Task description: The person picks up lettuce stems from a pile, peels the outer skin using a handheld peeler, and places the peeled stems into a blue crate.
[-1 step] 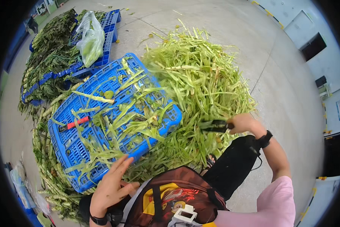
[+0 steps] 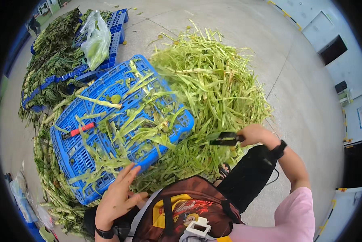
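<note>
My right hand is closed around a black peeler-like tool, blurred enough that its exact kind is unclear. It hovers over the near right side of a big heap of pale green peelings. My left hand is empty, with its fingers spread, by the near edge of an upturned blue plastic crate. Green strips and stem scraps lie scattered over the crate. On its left part rests a red-handled tool with a dark end.
Long leafy stalks lie on the floor left of the crate. Behind them, more leafy bundles are piled beside a blue pallet, with a clear plastic bag on it. Grey floor stretches to the right.
My right hand and the black tool have shifted slightly to the left and nearer to me. My left hand stays almost where it was, still empty.
</note>
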Tool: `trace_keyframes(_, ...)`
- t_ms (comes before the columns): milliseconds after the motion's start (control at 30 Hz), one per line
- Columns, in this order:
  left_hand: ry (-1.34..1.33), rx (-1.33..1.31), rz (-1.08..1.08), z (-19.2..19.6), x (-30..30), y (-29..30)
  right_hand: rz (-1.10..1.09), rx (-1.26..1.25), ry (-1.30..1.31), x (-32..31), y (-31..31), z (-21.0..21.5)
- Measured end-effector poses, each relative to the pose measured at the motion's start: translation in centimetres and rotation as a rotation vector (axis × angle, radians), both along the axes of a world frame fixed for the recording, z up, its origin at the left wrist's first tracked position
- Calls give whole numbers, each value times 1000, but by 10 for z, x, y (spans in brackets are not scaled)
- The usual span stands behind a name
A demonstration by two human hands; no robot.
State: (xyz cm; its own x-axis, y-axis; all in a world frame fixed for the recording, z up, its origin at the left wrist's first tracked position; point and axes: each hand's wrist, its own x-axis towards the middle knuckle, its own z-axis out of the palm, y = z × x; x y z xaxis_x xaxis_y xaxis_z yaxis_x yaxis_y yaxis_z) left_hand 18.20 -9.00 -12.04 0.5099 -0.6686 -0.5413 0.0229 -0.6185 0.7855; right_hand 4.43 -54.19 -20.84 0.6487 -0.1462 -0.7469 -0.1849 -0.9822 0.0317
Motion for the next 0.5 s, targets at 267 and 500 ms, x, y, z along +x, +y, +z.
trace_keyframes(267,-158,-70,-186,-11,18,4,246,133,36,58,159,-168)
trace_keyframes(500,-263,13,-148,-20,31,1,166,32,168,66,147,-209)
